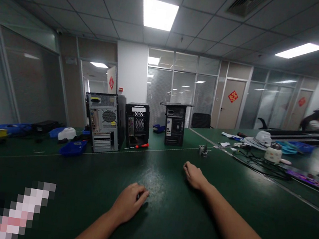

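Note:
My left hand (130, 201) is low over the green tabletop (161, 227), its fingers curled in toward the thumb. A small dark spot shows in the curl, and I cannot tell whether it is a thing or shadow. Farther forward and to the right, my right hand (195, 176) is closed, with its fingertips near the table surface; what it holds, if anything, is hidden. Beyond it stand small metal parts (203, 151). A red-handled screwdriver (142, 145) lies in front of a black open computer case (136, 126).
A larger grey computer tower (103, 123) stands left of the black case, another tower (174, 124) to its right. Blue bins (73, 148) sit at the left. Cables (257, 166), a white cup-like pot (273, 153) and a purple strip (312, 181) lie right. Other people sit at the far right.

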The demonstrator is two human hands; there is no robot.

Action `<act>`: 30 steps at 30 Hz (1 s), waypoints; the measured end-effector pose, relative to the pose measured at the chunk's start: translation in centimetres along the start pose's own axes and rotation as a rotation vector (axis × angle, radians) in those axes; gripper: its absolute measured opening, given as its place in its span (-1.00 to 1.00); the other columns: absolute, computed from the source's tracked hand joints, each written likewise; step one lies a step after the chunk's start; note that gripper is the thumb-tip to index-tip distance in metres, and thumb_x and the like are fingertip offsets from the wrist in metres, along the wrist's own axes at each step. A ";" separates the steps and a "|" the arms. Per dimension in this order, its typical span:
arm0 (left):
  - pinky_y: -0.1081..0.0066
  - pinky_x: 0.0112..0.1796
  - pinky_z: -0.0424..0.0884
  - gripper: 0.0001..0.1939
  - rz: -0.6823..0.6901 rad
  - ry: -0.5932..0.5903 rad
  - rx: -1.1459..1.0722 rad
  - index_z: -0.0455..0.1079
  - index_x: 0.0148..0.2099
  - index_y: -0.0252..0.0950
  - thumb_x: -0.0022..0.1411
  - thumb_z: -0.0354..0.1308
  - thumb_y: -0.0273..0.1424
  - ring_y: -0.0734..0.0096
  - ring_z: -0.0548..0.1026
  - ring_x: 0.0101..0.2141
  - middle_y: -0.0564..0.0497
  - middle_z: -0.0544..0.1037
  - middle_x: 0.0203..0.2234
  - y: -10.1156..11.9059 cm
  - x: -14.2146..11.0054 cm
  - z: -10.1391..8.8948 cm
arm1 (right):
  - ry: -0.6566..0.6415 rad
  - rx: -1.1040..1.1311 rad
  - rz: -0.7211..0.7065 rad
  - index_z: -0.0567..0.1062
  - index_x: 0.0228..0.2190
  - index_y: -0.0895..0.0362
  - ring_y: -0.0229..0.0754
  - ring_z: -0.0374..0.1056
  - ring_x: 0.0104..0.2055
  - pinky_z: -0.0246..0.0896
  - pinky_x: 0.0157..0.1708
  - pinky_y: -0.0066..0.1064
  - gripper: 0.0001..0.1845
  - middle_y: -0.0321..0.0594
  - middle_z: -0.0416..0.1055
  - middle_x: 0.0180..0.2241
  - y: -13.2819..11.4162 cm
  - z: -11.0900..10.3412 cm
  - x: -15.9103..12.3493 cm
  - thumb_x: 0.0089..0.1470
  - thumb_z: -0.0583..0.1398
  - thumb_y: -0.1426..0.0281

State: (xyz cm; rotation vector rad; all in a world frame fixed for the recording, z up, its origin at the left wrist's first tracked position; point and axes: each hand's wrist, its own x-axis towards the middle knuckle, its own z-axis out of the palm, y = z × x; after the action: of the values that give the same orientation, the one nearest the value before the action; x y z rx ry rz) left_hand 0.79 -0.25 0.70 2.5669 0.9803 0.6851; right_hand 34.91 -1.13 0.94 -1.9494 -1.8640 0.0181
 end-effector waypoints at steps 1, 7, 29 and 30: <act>0.39 -0.26 0.21 -0.58 0.004 0.002 -0.003 0.45 -0.31 -0.25 0.43 -0.11 -0.16 0.29 0.42 -0.29 -0.02 0.47 -0.40 0.0 0.0 0.0 | 0.026 0.010 0.057 0.32 -0.10 0.09 -0.08 0.35 -0.04 0.07 -0.04 -0.24 -0.72 -0.09 0.46 -0.09 1.7 -0.1 0.2 0.36 -0.11 0.28; 0.39 -0.28 0.21 -0.59 -0.001 0.000 -0.003 0.45 -0.30 -0.24 0.43 -0.11 -0.16 0.29 0.42 -0.29 -0.02 0.47 -0.40 -0.2 0.0 0.0 | 0.119 0.140 0.348 0.36 -0.14 0.04 -0.04 0.39 -0.03 0.12 -0.04 -0.19 -0.68 -0.14 0.52 -0.11 7.9 0.2 0.8 0.34 -0.13 0.26; 0.38 -0.26 0.23 -0.58 -0.003 -0.029 0.019 0.45 -0.30 -0.25 0.43 -0.12 -0.15 0.29 0.42 -0.28 -0.03 0.48 -0.39 -0.1 0.1 0.1 | 0.451 0.229 0.160 0.59 -0.08 0.08 -0.09 0.52 -0.16 0.35 -0.08 -0.29 -0.61 -0.15 0.61 -0.18 10.5 -3.4 -0.5 0.07 0.19 0.23; 0.38 -0.26 0.23 -0.57 -0.005 -0.032 0.020 0.45 -0.31 -0.25 0.43 -0.12 -0.15 0.29 0.42 -0.28 -0.03 0.48 -0.39 -0.1 0.1 0.1 | 0.427 0.221 0.160 0.59 -0.10 0.08 -0.09 0.51 -0.13 0.34 -0.06 -0.29 -0.63 -0.15 0.60 -0.17 10.5 -3.1 -0.5 0.09 0.18 0.23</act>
State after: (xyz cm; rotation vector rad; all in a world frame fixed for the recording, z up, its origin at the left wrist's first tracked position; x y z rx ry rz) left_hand 0.85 -0.11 0.62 2.5837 0.9874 0.6343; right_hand 45.76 -2.44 0.26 -1.7781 -1.3695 -0.1284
